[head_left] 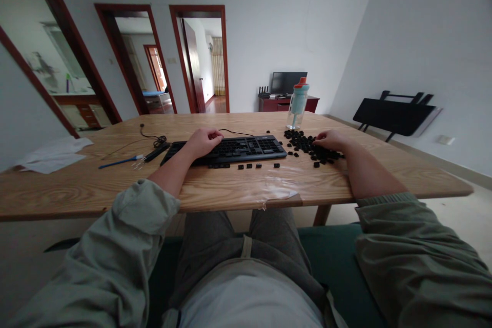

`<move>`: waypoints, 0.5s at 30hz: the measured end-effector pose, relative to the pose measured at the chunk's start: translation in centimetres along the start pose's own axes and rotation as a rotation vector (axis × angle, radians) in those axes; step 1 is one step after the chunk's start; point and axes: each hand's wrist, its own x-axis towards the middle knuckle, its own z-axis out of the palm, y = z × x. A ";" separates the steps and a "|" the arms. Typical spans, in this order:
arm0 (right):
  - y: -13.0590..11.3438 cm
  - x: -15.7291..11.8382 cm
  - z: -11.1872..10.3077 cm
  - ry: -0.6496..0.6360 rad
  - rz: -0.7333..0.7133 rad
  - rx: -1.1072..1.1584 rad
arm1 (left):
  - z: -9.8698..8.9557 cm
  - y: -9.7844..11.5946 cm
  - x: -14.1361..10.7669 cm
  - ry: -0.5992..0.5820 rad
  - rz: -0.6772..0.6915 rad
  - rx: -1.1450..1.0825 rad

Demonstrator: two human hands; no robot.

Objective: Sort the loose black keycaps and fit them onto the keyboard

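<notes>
A black keyboard (pixel 253 148) lies across the middle of the wooden table, its cable running off behind. Over the keyboard's left half is my left hand (pixel 205 142), fingers curled into a pinch; what they hold, if anything, is too small to make out. To the right, a loose heap of black keycaps (pixel 302 142) is spread on the wood. My right hand (pixel 331 141) reaches into the heap with thumb and fingers drawn together, and the fingertips hide whatever is between them. Several more keycaps (pixel 258 166) lie in a row along the keyboard's front edge.
Behind the heap stands a clear bottle (pixel 298 105) with an orange lid. Left of the keyboard lie a blue-handled brush (pixel 120 162), a coiled cable (pixel 159 141) and white paper (pixel 54 155). Clear tape (pixel 274 189) covers part of the table's front edge.
</notes>
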 end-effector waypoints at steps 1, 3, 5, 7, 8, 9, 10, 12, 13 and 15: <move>0.0 0.0 0.0 0.000 0.000 -0.005 | 0.0 0.0 0.0 0.001 -0.002 0.002; 0.1 0.1 0.0 0.007 -0.002 -0.009 | 0.0 0.0 0.0 0.000 -0.003 0.003; 0.2 0.1 0.0 0.013 -0.002 -0.009 | 0.0 -0.1 0.1 -0.004 -0.001 -0.001; 0.3 0.1 0.0 0.016 -0.006 -0.012 | 0.1 -0.1 0.1 -0.003 0.002 -0.004; 0.3 0.1 0.0 0.017 -0.005 -0.015 | 0.1 -0.1 0.1 -0.002 0.003 -0.003; 0.3 0.1 0.0 0.019 -0.002 -0.019 | 0.1 -0.1 0.1 -0.002 0.001 -0.002; 0.3 0.1 0.0 0.020 0.002 -0.022 | 0.0 -0.1 0.1 -0.003 -0.002 -0.001; 0.3 0.1 -0.1 0.023 0.015 -0.032 | 0.0 -0.1 0.1 -0.003 -0.009 -0.002; 0.2 0.1 -0.2 0.024 0.023 -0.041 | 0.0 -0.1 0.0 -0.004 -0.011 -0.003; 0.1 0.1 -0.3 0.025 0.040 -0.078 | 0.0 0.0 0.0 -0.006 -0.010 -0.001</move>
